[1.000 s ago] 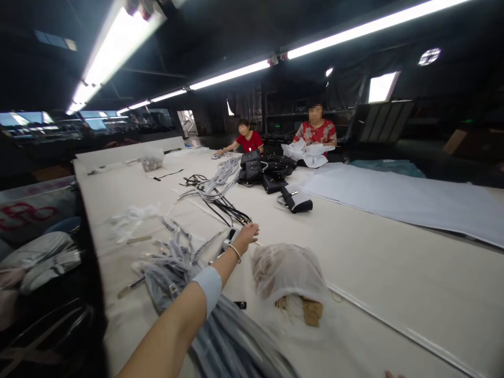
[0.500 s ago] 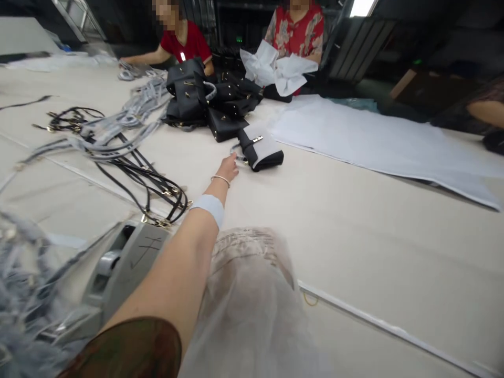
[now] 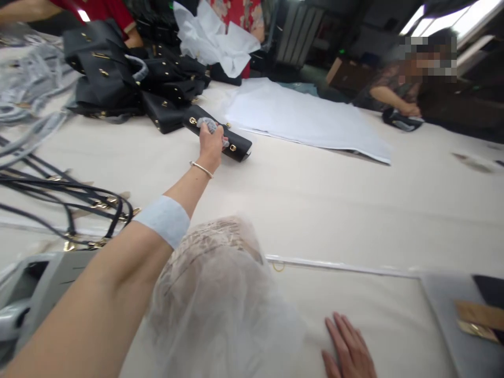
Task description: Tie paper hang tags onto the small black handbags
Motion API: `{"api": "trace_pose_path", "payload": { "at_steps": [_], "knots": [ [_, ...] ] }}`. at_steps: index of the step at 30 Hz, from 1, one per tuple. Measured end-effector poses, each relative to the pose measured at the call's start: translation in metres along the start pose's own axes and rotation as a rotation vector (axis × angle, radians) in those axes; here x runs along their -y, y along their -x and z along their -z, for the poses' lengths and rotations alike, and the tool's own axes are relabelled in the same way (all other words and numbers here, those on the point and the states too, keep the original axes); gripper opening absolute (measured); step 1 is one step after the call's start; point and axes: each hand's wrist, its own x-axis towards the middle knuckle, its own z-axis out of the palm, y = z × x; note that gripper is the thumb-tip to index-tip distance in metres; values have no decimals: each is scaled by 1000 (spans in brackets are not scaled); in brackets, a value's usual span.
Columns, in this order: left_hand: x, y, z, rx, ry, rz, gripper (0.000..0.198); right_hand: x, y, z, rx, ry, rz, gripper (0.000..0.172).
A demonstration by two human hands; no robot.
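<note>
Left hand grip: the left hand (image 3: 210, 144) is closed on the top of a black handbag (image 3: 240, 142). The fingers curl over its wrapped handle (image 3: 208, 124), which is covered with pale film.
Handbag position: it lies on its side on the table (image 3: 354, 210), far from the body, at the near edge of the pile of black bags (image 3: 118, 79). Its gold fittings show on both sides of the hand.
Left arm: stretched out long from the lower left, with a thin bracelet (image 3: 200, 168) at the wrist and a pale band (image 3: 162, 220) on the forearm.
Right hand: the right hand (image 3: 348, 349) lies flat and open on the table at the bottom edge. It holds nothing.
Near the body: a translucent plastic bag (image 3: 220, 304) with something beige inside stands between the two arms. A grey tape dispenser (image 3: 35, 283) is at the left, partly cut off.
Left side: black straps (image 3: 59, 194) with gold clips lie in loops, and blurred grey straps (image 3: 27, 79) lie farther back.
Behind the handbag: a white paper sheet (image 3: 303, 118) is spread flat, and crumpled white paper (image 3: 212, 39) lies beside the pile.
Lower right: a grey board (image 3: 441, 310) carries gold-brown pieces (image 3: 478, 315).
Other people: a co-worker (image 3: 397, 94) sits at the far right with the hands on a dark thing. Two persons in red tops are at the top edge, mostly cut off.
</note>
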Motion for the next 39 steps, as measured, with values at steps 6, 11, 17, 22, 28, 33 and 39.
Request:
{"api": "trace_pose_path", "payload": {
  "at_steps": [6,11,17,22,28,33,39],
  "knots": [
    [-67,107,-57,467,-132,-74,11,29,-22,20,22,-165,-156,57],
    [-114,204,-75,894,-376,-203,15,37,-45,33,-29,-749,-449,46],
    [-104,310,-103,1006,-806,-556,19,4,-19,79,-50,-1124,-764,56],
    [-61,427,-120,1231,-1046,-572,30,-31,55,111,145,-1443,-955,77],
    [-57,500,-140,1228,-976,-610,32,-60,80,156,231,-1854,-967,87],
    [-50,520,-169,1215,-819,-693,41,-96,80,174,190,-1770,-861,79],
    [-5,542,-169,976,-716,-650,54,-125,98,151,239,-1612,-898,91]
  ]
}}
